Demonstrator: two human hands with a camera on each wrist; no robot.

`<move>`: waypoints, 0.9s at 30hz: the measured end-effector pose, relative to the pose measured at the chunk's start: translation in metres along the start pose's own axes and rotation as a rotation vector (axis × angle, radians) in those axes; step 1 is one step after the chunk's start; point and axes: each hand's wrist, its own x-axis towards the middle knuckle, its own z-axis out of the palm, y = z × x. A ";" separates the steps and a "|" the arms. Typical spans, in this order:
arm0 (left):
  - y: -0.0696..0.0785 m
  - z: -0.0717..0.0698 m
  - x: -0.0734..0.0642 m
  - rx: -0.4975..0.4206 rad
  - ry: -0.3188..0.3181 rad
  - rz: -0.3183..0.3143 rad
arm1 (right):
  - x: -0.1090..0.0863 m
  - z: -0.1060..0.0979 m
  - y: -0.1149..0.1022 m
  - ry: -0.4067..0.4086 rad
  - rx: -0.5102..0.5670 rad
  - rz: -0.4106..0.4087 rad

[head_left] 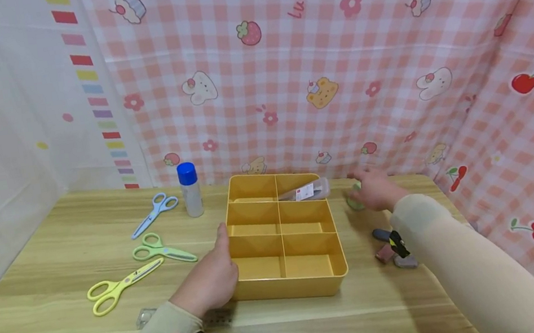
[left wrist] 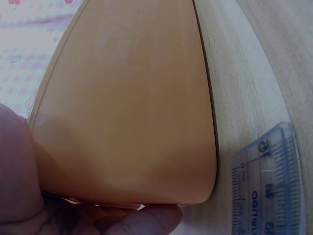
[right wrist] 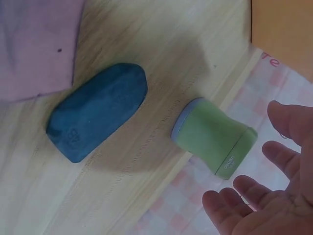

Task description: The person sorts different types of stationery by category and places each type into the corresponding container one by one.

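A yellow six-compartment organizer box (head_left: 289, 285) stands on the table. My left hand (head_left: 213, 276) rests against its left side near the front corner; in the left wrist view the fingers reach along the box wall (left wrist: 127, 107). A clear plastic case with a white label (head_left: 320, 187) lies in the back right compartment. My right hand (head_left: 378, 189) is right of the box, beside a green pencil sharpener (right wrist: 215, 139). Its fingers are spread around the sharpener's far end with nothing gripped. A dark blue eraser-like block (right wrist: 100, 112) lies near it.
Blue scissors (head_left: 156, 213), green scissors (head_left: 163, 251) and yellow scissors (head_left: 124, 283) lie at left. A blue-capped bottle (head_left: 191, 191) stands behind them. A clear ruler (left wrist: 266, 181) lies partly under my left arm. Pink (head_left: 384, 253) and grey (head_left: 405, 261) blocks lie by my right sleeve.
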 end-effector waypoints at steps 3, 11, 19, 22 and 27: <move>0.000 0.000 0.000 0.005 0.002 0.002 | 0.002 0.002 0.002 -0.016 -0.010 0.000; -0.001 -0.001 -0.001 0.004 0.006 0.010 | 0.004 0.006 0.005 -0.030 -0.004 -0.001; -0.001 0.000 0.000 -0.002 0.000 0.009 | 0.005 0.009 0.006 -0.060 0.022 0.008; -0.001 0.000 0.000 -0.014 -0.005 -0.002 | 0.006 0.010 0.007 -0.061 0.031 0.008; -0.002 0.000 0.000 -0.024 -0.007 -0.007 | 0.007 0.012 0.007 -0.068 0.032 0.002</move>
